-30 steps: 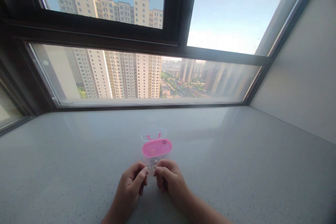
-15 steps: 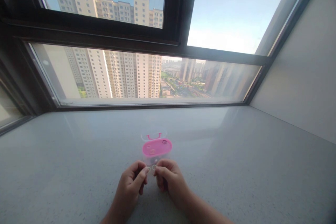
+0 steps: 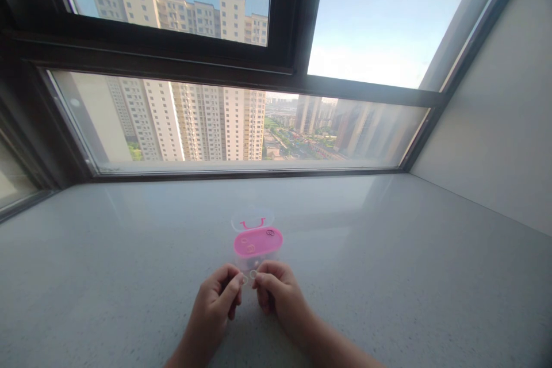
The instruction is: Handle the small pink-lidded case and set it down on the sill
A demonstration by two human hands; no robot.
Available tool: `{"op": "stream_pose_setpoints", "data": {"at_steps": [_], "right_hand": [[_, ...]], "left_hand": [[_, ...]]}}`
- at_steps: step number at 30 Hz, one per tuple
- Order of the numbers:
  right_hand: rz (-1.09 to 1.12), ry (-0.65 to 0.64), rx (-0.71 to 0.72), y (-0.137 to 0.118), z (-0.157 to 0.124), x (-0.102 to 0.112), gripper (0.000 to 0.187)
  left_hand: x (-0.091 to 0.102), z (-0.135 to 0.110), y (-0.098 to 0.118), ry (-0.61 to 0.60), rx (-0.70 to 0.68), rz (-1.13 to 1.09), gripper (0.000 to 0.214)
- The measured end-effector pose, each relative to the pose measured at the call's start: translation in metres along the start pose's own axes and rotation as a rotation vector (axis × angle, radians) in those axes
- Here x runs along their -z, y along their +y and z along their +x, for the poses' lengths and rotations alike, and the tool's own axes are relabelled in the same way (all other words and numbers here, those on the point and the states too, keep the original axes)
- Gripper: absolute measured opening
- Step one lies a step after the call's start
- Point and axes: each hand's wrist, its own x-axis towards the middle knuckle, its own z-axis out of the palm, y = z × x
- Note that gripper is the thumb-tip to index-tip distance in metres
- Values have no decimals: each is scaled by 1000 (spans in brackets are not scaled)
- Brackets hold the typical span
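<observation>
A small pink oval box (image 3: 257, 241) with a clear lid raised behind it sits on the grey windowsill (image 3: 388, 253). Tiny rings lie on its pink inside. Just in front of the box, my left hand (image 3: 215, 307) and my right hand (image 3: 278, 293) meet fingertip to fingertip. Each pinches a small pale ring (image 3: 249, 276) between thumb and forefinger, and the two rings touch. Both hands hover close above the sill, with their other fingers curled in.
A wide dark-framed window (image 3: 297, 23) runs along the far edge of the sill, with tall apartment blocks beyond. A pale wall (image 3: 495, 126) closes off the right side. The sill's left end meets another window frame.
</observation>
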Motion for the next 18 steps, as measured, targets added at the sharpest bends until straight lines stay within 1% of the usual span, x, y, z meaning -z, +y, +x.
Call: {"op": "stream_pose_setpoints", "data": {"at_steps": [6,12,18], "right_hand": [[-6,9,-4,-4,0,-3,19],[0,6,-1,-4,-1,-3,17],[-14,3,7,-4,-1,-2,17]], "left_hand": [[0,0,2,11,12,3,28],[-1,0,2,-4,15,6,29],[-1,0,2,11,16,2,29]]}}
